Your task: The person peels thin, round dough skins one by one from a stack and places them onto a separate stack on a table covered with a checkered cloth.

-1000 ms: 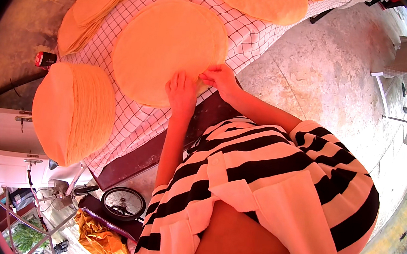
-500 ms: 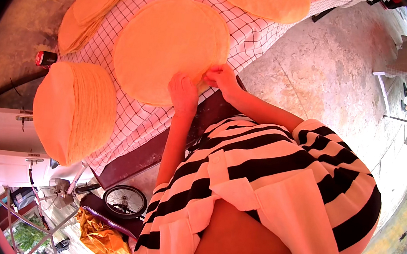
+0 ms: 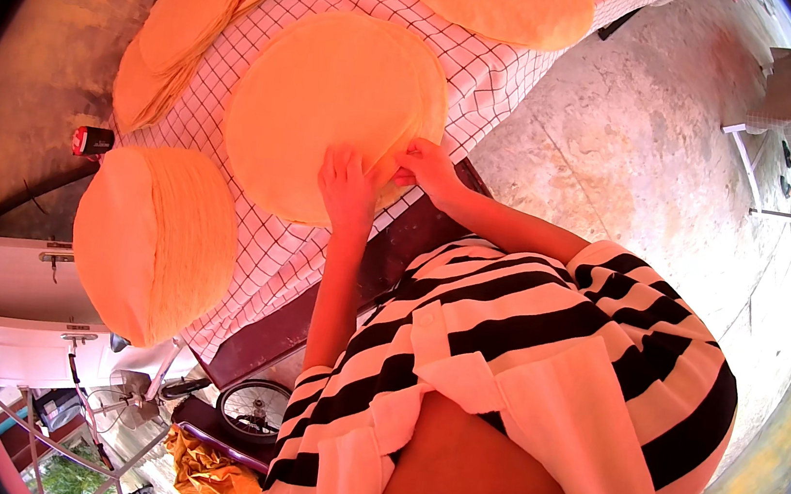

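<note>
Thin round yellow-orange sheets (image 3: 325,93) lie in a shallow pile on the checked cloth in front of me, their edges slightly offset. At the near right rim, my right hand (image 3: 430,171) pinches the edge of the top sheet between thumb and fingertips. Just left of it, my left hand (image 3: 348,188) rests its outstretched fingers on the sheet near the rim, the thumb apart. A slightly raised fold of the sheet runs between the two hands. How many layers the right fingers grip is hidden.
A tall stack of similar sheets (image 3: 157,244) leans at the left table edge. More piles (image 3: 187,18) lie at the far left, another pile (image 3: 506,1) at the far side. A red-and-black can (image 3: 92,142) stands beyond the cloth (image 3: 262,261). A bicycle wheel (image 3: 255,409) is below.
The view has shifted so the table sits slightly lower. My left fingers have straightened a little on the sheet; my right hand keeps its pinch at the rim.
</note>
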Tool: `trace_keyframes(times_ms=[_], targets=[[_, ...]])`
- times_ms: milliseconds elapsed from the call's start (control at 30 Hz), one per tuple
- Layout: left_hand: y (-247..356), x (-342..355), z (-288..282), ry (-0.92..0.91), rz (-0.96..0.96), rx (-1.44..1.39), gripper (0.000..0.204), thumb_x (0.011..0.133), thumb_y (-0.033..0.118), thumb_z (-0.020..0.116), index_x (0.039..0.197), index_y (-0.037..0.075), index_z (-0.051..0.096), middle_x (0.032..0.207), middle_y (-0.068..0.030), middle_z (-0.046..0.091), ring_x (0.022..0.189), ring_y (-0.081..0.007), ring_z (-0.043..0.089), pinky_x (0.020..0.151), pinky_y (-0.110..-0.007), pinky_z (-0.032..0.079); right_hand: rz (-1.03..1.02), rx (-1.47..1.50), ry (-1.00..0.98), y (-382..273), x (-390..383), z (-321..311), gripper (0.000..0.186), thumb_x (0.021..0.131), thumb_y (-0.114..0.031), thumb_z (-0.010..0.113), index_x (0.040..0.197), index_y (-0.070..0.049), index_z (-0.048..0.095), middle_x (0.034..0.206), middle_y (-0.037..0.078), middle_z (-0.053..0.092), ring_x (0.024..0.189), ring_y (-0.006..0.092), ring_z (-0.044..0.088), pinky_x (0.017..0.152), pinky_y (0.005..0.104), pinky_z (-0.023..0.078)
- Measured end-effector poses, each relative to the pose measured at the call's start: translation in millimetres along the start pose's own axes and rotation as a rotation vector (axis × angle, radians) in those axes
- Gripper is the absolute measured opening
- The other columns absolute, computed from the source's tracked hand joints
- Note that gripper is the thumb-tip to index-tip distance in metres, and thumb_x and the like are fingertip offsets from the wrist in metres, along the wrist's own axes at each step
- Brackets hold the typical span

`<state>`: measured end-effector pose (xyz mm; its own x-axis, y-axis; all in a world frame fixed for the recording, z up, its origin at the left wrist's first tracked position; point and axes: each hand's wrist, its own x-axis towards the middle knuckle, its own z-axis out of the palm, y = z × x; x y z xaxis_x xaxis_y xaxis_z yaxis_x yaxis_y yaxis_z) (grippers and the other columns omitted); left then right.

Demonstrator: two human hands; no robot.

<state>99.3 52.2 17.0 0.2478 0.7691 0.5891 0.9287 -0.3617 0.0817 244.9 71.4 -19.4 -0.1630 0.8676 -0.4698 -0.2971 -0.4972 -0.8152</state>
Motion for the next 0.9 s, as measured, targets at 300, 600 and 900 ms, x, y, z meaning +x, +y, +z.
trace_keyframes(times_ms=[300, 600, 900], targets=[[-93, 79, -30, -0.342, -0.481, -0.585, 0.019, 0.080, 0.017, 0.058, 0.073, 0.000, 0.053, 0.059, -0.0147, 0.046, 0.058, -0.0173, 0.050, 0.057, -0.032, 0.040, 0.030, 0.127, -0.054, -1, 4, 3, 0.018, 0.088, -0.018, 0.047, 0.088, -0.001, 0.052, 0.084, 0.008, 0.059, 0.070, 0.0169, 0.060, 0.062, 0.0275, 0.051], [-63, 171, -164, 0.045, 0.044, 0.158, 0.016, 0.081, 0.012, 0.053, 0.096, 0.010, 0.060, 0.072, -0.0123, 0.059, 0.065, -0.0272, 0.056, 0.059, -0.034, 0.045, 0.080, 0.187, -0.061, -10, 5, -4, 0.019, 0.089, -0.017, 0.044, 0.092, 0.000, 0.051, 0.086, 0.010, 0.058, 0.071, 0.0177, 0.060, 0.063, 0.0289, 0.051], [-27, -4, -7, -0.213, 0.045, 0.048, 0.011, 0.066, -0.001, 0.052, 0.076, 0.004, 0.053, 0.074, -0.0123, 0.055, 0.074, -0.0289, 0.057, 0.058, -0.039, 0.044, 0.053, 0.184, 0.002, -13, 7, 1, 0.013, 0.086, -0.010, 0.047, 0.090, 0.002, 0.050, 0.086, 0.012, 0.059, 0.069, 0.0204, 0.061, 0.059, 0.0292, 0.052]])
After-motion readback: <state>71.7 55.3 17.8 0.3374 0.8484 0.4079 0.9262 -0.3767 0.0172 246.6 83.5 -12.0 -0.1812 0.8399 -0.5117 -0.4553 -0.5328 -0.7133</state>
